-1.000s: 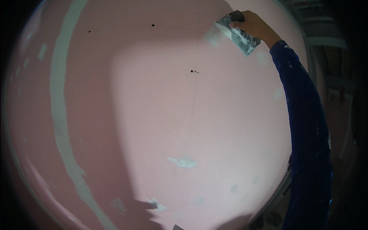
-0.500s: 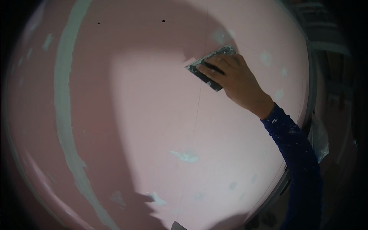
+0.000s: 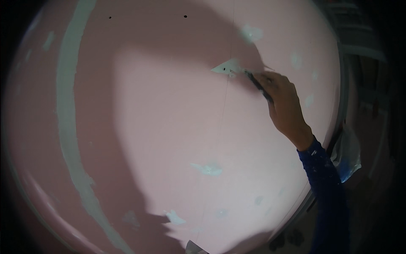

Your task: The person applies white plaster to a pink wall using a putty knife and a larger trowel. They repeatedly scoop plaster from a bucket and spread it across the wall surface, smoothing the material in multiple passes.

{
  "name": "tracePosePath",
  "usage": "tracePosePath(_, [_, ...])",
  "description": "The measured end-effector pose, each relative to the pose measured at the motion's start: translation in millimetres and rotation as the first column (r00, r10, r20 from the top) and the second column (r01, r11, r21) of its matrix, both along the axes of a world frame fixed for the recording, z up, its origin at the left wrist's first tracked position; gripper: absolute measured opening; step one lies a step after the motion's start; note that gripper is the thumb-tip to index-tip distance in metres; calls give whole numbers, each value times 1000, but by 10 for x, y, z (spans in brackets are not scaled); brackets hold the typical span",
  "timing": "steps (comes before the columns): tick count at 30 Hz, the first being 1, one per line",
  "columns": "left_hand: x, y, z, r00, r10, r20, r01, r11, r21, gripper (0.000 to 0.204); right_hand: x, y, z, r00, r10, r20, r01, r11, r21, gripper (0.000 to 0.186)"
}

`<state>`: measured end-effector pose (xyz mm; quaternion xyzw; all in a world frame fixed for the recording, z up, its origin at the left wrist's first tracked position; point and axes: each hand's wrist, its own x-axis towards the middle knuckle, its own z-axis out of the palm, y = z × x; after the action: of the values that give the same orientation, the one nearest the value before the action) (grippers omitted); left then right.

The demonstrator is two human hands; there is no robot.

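My right hand (image 3: 286, 106), in a paint-flecked dark blue sleeve, grips a wide putty knife (image 3: 258, 84), seen nearly edge-on against the pink board (image 3: 156, 106). Just left of the blade is a fresh pale smear of filler (image 3: 222, 70), with small dark spots in it. A grey corner of a flat tool (image 3: 192, 247) shows at the bottom edge; my left hand is not in view.
A long pale filled seam (image 3: 67, 110) runs down the left side. Small pale patches (image 3: 207, 169) and two dark holes (image 3: 185, 16) dot the board. Beyond its right edge hangs a translucent plastic sheet or bag (image 3: 349, 156) in a dim area.
My right hand has moved down from the top right with the knife and turned it edge-on. A pale smear now shows over the spots at the upper middle.
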<state>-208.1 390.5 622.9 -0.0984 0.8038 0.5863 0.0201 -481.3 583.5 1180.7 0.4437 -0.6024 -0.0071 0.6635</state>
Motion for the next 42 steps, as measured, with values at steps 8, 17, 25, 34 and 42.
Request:
tracePosePath(8, [158, 368, -198, 997, 54, -47, -53, 998, 22, 65, 593, -565, -559, 999, 4, 54, -4, 1000, 13, 56])
tracePosePath(17, [292, 725, 1416, 913, 198, -357, -168, 979, 114, 63, 1041, 653, -770, 956, 202, 214, -274, 879, 390, 38])
tracePosePath(25, [357, 977, 2636, 972, 112, -208, -141, 981, -133, 48, 1000, 1256, -1419, 897, 215, 387, -441, 520, 732, 33])
tracePosePath(34, [130, 1218, 2742, 964, 89, -251, -145, 965, -216, 48, 643, 1287, -1534, 849, 343, 402, -516, 373, 771, 17])
tracePosePath(42, [569, 855, 2753, 873, 294, -390, -389, 901, -193, 54, 1160, 1242, -968, 966, -19, 256, -195, 595, 779, 32])
